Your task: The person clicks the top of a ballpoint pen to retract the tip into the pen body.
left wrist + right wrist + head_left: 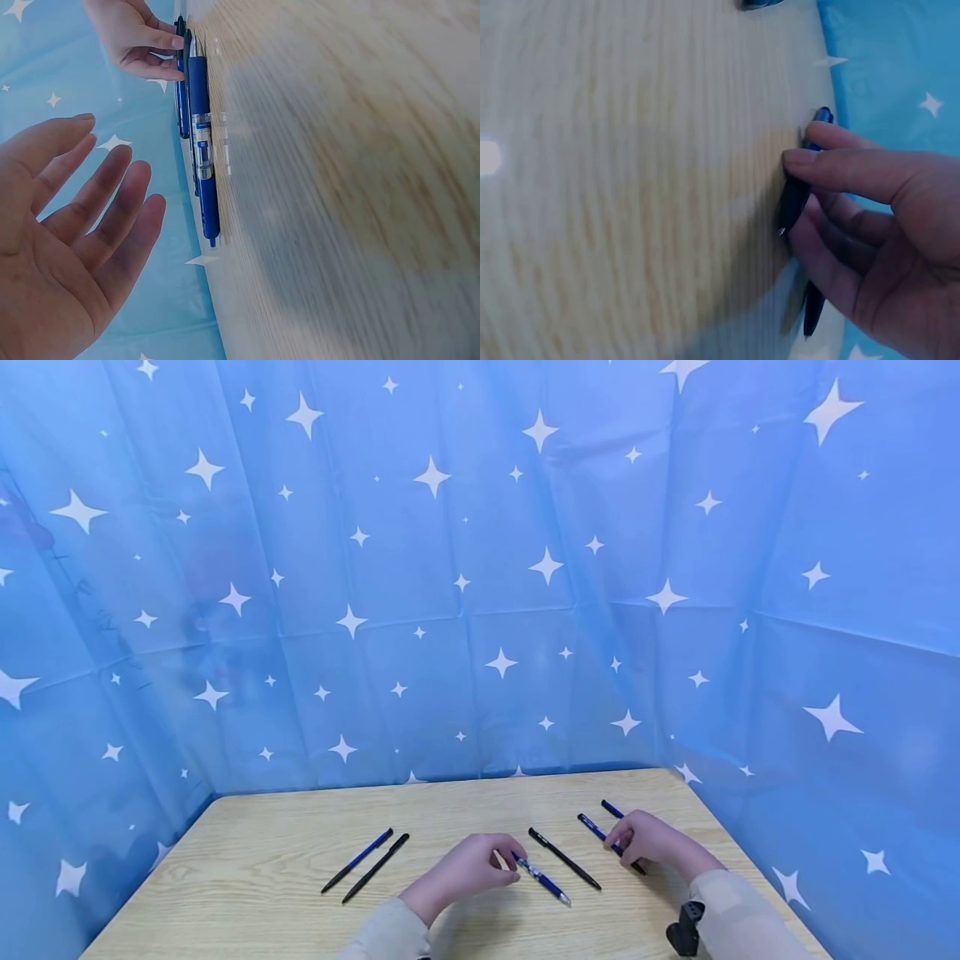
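Observation:
My left hand (480,864) hovers just left of a blue ballpoint pen (549,885) with a patterned silver middle. In the left wrist view the fingers are spread loosely, apart from that pen (198,86). Farther right, my right hand (651,839) pinches a blue-and-black pen (590,827) between thumb and fingers, low over the table. The right wrist view shows its dark end (793,202) by the thumb. Another blue pen (611,808) lies beyond the right hand, partly hidden by it. Between the hands rests a black pen (564,857), slanted.
Left of the left hand, a blue-and-black pen (357,862) and a black pen (377,868) lie side by side on the wooden table (262,843). A blue star-patterned curtain (465,568) hangs along the table's back and sides.

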### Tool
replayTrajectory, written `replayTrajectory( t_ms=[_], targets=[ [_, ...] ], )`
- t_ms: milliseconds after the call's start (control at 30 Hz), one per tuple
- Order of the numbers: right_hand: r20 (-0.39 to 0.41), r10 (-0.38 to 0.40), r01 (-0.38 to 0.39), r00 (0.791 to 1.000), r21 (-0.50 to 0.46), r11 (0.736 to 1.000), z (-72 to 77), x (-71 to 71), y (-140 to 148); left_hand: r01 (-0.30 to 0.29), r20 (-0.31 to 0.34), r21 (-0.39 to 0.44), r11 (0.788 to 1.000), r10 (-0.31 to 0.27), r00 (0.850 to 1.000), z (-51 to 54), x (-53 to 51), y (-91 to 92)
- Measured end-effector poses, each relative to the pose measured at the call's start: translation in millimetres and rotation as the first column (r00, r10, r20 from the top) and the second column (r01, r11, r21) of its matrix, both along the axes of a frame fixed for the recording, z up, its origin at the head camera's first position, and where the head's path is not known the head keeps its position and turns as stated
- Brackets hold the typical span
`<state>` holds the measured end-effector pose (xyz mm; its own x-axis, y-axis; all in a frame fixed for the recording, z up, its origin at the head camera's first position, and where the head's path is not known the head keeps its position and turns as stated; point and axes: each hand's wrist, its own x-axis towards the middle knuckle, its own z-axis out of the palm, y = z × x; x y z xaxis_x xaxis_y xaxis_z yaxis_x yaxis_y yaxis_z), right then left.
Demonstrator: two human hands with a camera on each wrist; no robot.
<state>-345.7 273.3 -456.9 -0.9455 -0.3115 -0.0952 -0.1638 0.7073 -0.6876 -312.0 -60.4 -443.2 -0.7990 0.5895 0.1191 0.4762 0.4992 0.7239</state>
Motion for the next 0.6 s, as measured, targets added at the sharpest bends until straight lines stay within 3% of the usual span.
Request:
replayTrajectory(
  t_ms=[233, 600],
  targets=[
    [0.068, 0.002, -0.003, 0.998, 0.014, 1.000, 8.1, -0.4, -6, -0.018, 0.035, 0.005, 1.000, 0.018, 0.999, 0.6, -2.6, 2.4],
    [0.180, 0.067, -0.040, 0.981, -0.152, 0.988, 14.7, 0.4, -9, -0.039, 0.025, 0.024, 0.999, 0.038, 0.999, 1.3, -7.4, 0.4]
  ],
)
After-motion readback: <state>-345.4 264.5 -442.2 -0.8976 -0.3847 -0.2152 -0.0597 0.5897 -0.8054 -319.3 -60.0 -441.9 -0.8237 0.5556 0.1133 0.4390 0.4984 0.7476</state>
